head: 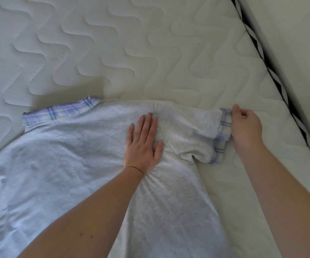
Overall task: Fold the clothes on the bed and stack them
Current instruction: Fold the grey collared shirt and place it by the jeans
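A light grey T-shirt [72,164] with a blue plaid collar [57,114] lies spread on the quilted white mattress [132,53], filling the lower left of the view. My left hand [143,144] presses flat on the shirt near its right shoulder, fingers straight. My right hand [245,127] pinches the plaid cuff [222,138] of the short right sleeve at its upper corner, holding the sleeve stretched out to the right. The shirt's lower part runs out of view at the bottom.
The mattress edge, trimmed with a black and white band [280,86], runs diagonally down the right side. Beyond it lies a pale surface [299,34]. Bare quilted mattress stretches above and to the left of the shirt.
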`<act>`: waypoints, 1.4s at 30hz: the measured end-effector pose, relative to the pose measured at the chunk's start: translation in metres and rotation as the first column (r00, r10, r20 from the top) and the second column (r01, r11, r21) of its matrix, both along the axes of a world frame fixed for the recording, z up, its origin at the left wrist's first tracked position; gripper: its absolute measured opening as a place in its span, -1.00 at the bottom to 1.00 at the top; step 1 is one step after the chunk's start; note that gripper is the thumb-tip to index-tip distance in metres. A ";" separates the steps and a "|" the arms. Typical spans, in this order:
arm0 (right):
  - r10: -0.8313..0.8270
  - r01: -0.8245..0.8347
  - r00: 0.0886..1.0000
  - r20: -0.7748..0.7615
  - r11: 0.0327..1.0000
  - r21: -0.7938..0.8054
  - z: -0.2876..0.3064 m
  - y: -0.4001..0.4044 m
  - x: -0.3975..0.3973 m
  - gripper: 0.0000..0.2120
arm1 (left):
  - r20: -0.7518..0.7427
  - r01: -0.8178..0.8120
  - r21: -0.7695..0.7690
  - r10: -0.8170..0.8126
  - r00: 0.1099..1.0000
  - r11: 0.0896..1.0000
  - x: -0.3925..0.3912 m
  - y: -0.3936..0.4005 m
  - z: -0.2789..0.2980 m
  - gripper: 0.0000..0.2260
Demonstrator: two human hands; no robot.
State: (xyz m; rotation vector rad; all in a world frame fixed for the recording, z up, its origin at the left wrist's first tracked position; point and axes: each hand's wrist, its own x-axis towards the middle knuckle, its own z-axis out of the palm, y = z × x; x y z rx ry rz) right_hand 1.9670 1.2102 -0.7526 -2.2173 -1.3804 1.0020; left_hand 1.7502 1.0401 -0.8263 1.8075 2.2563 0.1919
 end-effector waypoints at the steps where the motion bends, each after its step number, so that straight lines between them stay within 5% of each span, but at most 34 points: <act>1: -0.025 0.023 0.997 -0.069 0.999 -0.029 0.003 -0.007 0.002 -0.52 | -0.008 0.010 -0.001 -0.010 1.000 1.000 0.000 0.000 0.000 -0.41; 4: -0.032 -0.005 0.977 -0.213 0.986 -0.169 0.011 -0.037 0.008 -0.36 | -0.031 0.041 0.004 -0.040 0.999 0.999 -0.001 -0.001 -0.001 -0.44; 10: 0.321 -0.326 0.945 -0.058 0.929 -0.173 0.002 -0.094 0.021 -0.77 | -0.037 0.031 -0.017 -0.032 0.999 0.999 0.000 0.000 -0.003 -0.45; 17: 0.127 -0.137 0.989 -0.076 0.978 -0.155 0.007 -0.096 0.016 -0.70 | 0.026 0.026 -0.118 -0.023 0.999 0.993 -0.001 0.004 0.019 -0.46; 20: 0.054 -0.098 0.989 -0.135 0.933 -0.346 0.013 -0.100 0.018 -0.52 | 0.240 -0.117 0.031 0.106 0.965 0.993 -0.003 0.012 0.046 -0.48; 23: 0.184 -0.230 0.972 -0.148 0.879 -0.417 0.014 -0.107 0.019 -0.59 | 0.202 -0.143 0.208 0.100 0.974 0.968 0.001 0.049 0.069 -0.54; 26: 0.208 -0.253 0.966 -0.154 0.883 -0.396 0.015 -0.110 0.017 -0.60 | 0.171 0.030 -0.163 -0.002 0.985 0.986 0.017 0.110 0.086 -0.47; 30: 0.092 -0.174 0.965 -0.245 0.926 -0.334 0.019 -0.108 0.015 -0.74 | 0.085 0.236 -0.487 -0.223 0.971 0.841 0.037 0.158 0.103 -0.54; 37: -0.124 0.036 0.905 -0.406 0.975 -0.218 0.014 -0.102 0.037 -0.80 | 0.195 0.205 -0.326 -0.146 0.970 0.923 0.038 0.185 0.118 -0.60; 42: -0.072 0.031 0.962 -0.263 0.987 -0.160 0.008 -0.099 0.046 -0.68 | 0.378 0.206 -0.319 -0.075 0.923 0.925 0.054 0.188 0.115 -0.68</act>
